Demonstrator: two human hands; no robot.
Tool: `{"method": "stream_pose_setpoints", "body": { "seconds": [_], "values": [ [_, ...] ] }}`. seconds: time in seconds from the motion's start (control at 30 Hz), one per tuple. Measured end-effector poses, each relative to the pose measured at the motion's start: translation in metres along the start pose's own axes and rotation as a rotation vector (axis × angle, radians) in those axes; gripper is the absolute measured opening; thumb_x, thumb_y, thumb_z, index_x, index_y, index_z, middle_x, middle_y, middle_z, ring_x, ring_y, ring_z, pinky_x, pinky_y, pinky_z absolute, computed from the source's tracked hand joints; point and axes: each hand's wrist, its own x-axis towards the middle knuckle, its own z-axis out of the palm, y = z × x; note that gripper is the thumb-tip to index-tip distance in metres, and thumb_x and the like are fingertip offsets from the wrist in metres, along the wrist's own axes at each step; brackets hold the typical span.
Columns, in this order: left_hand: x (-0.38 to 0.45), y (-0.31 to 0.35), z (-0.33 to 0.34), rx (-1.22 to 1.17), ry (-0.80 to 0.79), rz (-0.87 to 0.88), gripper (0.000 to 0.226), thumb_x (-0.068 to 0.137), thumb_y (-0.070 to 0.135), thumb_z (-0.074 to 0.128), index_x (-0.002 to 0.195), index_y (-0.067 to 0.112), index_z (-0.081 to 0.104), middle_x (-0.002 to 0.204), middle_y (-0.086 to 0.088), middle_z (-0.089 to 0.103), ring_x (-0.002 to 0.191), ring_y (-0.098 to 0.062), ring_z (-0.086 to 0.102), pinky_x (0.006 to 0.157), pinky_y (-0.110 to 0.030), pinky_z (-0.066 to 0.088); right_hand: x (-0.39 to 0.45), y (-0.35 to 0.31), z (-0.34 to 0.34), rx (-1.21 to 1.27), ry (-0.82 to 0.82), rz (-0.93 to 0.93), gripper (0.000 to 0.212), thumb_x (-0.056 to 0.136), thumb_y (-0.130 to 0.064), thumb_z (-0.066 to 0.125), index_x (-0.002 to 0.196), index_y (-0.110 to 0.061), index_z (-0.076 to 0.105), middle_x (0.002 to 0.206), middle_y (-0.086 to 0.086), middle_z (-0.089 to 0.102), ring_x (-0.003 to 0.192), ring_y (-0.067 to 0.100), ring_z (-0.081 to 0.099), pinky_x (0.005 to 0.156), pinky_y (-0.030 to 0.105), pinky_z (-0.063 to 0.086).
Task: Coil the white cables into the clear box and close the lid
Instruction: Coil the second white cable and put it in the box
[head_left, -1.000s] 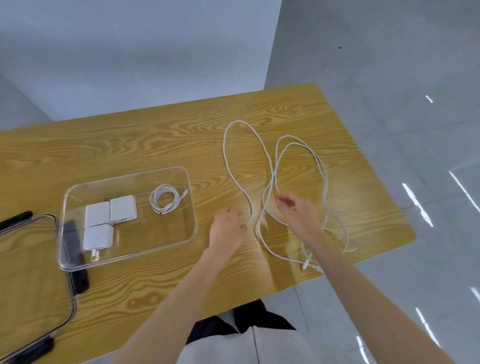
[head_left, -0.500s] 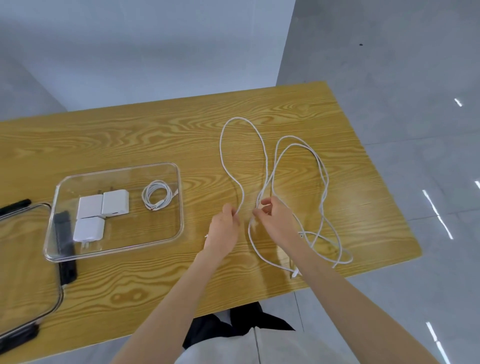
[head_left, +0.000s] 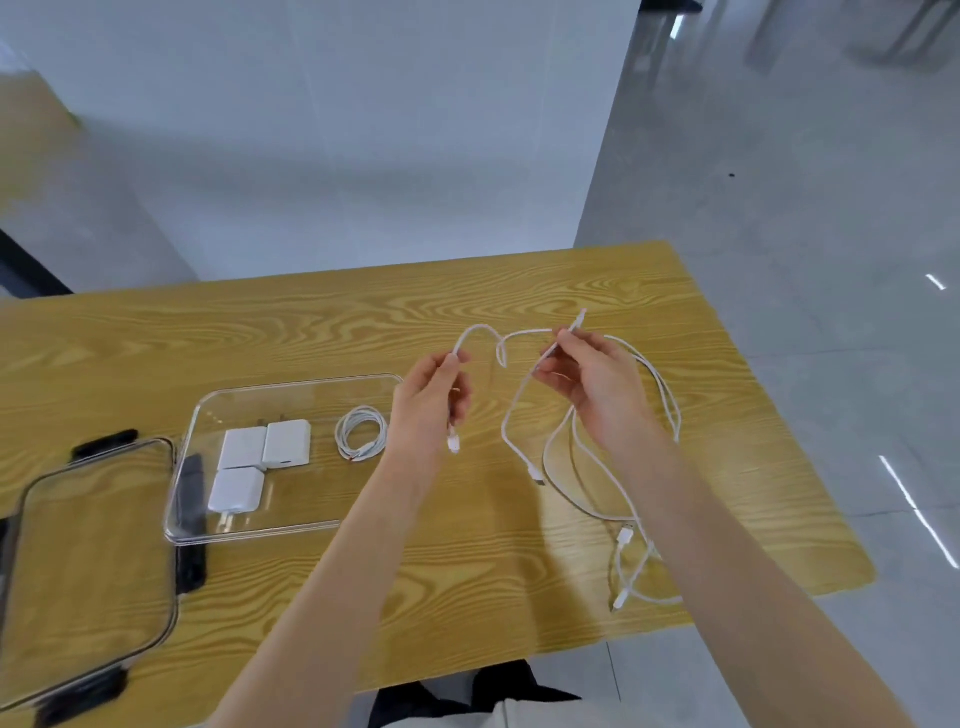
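We see the wood table (head_left: 675, 322) w/ lid (head_left: 88, 545) at left, clear box (head_left: 291, 527) beside it holding one coiled cable (head_left: 362, 434). Left hand (head_left: 431, 405) & right hand (head_left: 597, 384) each pinch the loose white cable (head_left: 511, 436) above the table.

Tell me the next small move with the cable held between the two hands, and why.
Probably wind the first loop: the right hand brings its strand over to the left hand. Both hands pinch the white cable above the table, one plug hangs below the left hand, and the rest lies loose, uncoiled. One coiled cable already lies in the clear box.
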Motion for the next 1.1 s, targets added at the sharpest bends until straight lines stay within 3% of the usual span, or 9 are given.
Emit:
{"method": "stream_pose_setpoints", "body": {
  "seconds": [0.13,0.33,0.4,0.5,0.6,0.7,0.8,0.97,1.1],
  "values": [
    [0.0,0.017,-0.021,-0.258,-0.074,-0.107,0.021,0.097,0.021,0.044,0.088,0.016,0.062,0.055,0.004,0.051,0.034,-0.005,0.029,0.042,-0.019,0.024,-0.001,0.01,0.015,-0.187,-0.023,0.006,0.014,0.089,-0.003,0.055,0.076,-0.005,0.06,0.06,0.008,0.06,0.043,0.01,0.058,0.052,0.026,0.058],
    [-0.001,0.031,-0.044,-0.285,-0.126,-0.172,0.022,0.097,0.019,0.043,0.088,0.01,0.061,0.044,0.006,0.044,0.032,-0.004,0.027,0.034,-0.015,0.022,0.002,0.057,0.018,-0.615,-0.019,0.088,0.02,0.084,0.0,0.06,0.065,-0.007,0.062,0.061,0.012,0.062,0.041,0.011,0.059,0.051,0.027,0.054],
    [-0.001,0.037,-0.052,-0.275,-0.14,-0.171,0.024,0.097,0.02,0.043,0.086,0.009,0.061,0.042,0.007,0.04,0.033,-0.004,0.027,0.033,-0.015,0.021,0.003,0.06,0.028,-0.766,0.101,0.055,0.004,0.082,-0.008,0.061,0.084,-0.007,0.064,0.078,0.016,0.07,0.062,0.02,0.066,0.064,0.033,0.051],
    [-0.004,0.049,-0.058,-0.261,-0.191,-0.167,0.026,0.097,0.022,0.042,0.086,0.008,0.061,0.041,0.008,0.037,0.034,-0.004,0.025,0.033,-0.015,0.02,0.002,0.05,0.044,-1.224,0.299,-0.051,0.062,0.084,-0.026,0.059,0.136,-0.005,0.033,0.111,0.015,0.063,0.106,0.032,0.059,0.082,0.035,0.043],
    [-0.008,0.066,-0.061,-0.209,-0.279,-0.139,0.028,0.097,0.021,0.04,0.087,0.009,0.063,0.041,0.008,0.036,0.033,-0.003,0.024,0.034,-0.015,0.017,0.006,0.044,0.068,-1.334,0.106,-0.347,0.074,0.086,-0.033,0.056,0.147,-0.013,0.02,0.149,0.008,0.037,0.137,0.029,0.032,0.109,0.046,0.03],
    [-0.011,0.085,-0.062,-0.243,-0.405,-0.128,0.025,0.094,0.018,0.038,0.086,0.011,0.061,0.041,0.009,0.037,0.032,-0.002,0.025,0.036,-0.016,0.015,0.006,0.045,0.097,-1.054,-0.202,-0.45,0.034,0.087,-0.04,0.05,0.113,-0.019,0.06,0.112,0.003,0.064,0.107,0.021,0.056,0.091,0.046,0.043],
    [-0.013,0.108,-0.069,-0.33,-0.525,-0.072,0.017,0.09,0.013,0.037,0.081,0.013,0.051,0.044,0.008,0.042,0.031,-0.001,0.028,0.033,-0.015,0.016,-0.002,0.058,0.11,-0.778,-0.313,-0.384,0.026,0.094,-0.034,0.047,0.08,-0.019,0.063,0.066,-0.013,0.058,0.06,0.005,0.049,0.061,0.029,0.038],
    [0.006,0.126,-0.093,-0.314,-0.363,0.106,0.023,0.099,0.007,0.032,0.082,0.01,0.047,0.064,-0.001,0.067,0.044,-0.008,0.051,0.042,-0.018,0.044,-0.012,0.074,0.109,-0.743,-0.462,-0.272,0.051,0.088,-0.055,0.047,0.072,-0.009,0.065,0.067,0.024,0.055,0.064,0.036,0.058,0.072,0.043,0.049],
    [0.025,0.112,-0.104,-0.318,-0.272,0.156,0.028,0.1,0.003,0.027,0.085,0.01,0.05,0.083,-0.008,0.072,0.068,-0.014,0.07,0.064,-0.022,0.057,-0.018,0.068,0.12,-0.612,-0.432,-0.168,0.035,0.096,-0.034,0.045,0.072,-0.011,0.057,0.047,-0.006,0.039,0.041,0.012,0.039,0.053,0.029,0.046]
  ]
}}
